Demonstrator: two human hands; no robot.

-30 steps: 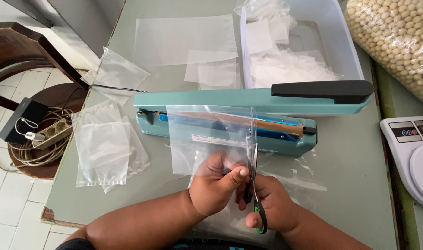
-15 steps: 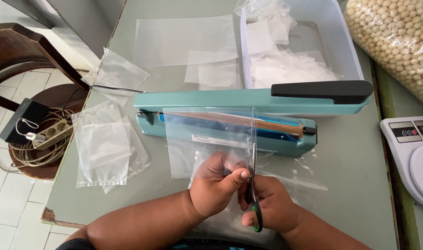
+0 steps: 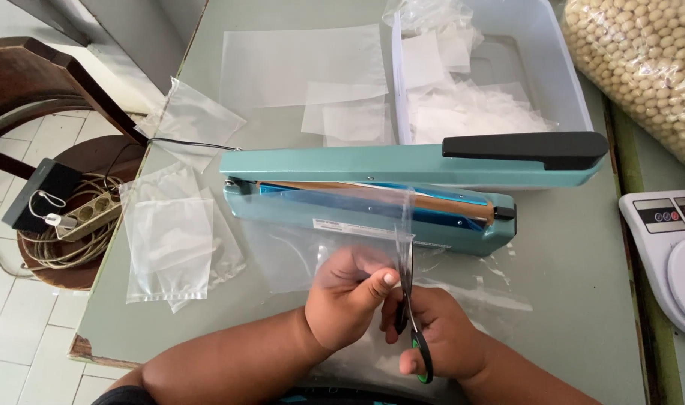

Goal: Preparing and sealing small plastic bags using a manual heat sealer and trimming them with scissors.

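Clear plastic bag [image 3: 335, 225] stands up just beyond my left hand [image 3: 350, 300], whose grip pinches its lower edge; my right hand [image 3: 440, 341] is closed round the green-handled scissors [image 3: 408, 300], blades running up the bag's right side. Film this limp could fold into the blades and tear crooked. My left thumb sits touching-close to the blades, so a nick is likely. Behind the bag, the teal heat sealer [image 3: 372, 187] could snag it.

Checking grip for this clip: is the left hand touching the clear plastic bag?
Touching. The head view shows the left hand pinching the clear plastic bag by its lower edge, thumb pressed against the film beside the scissors.
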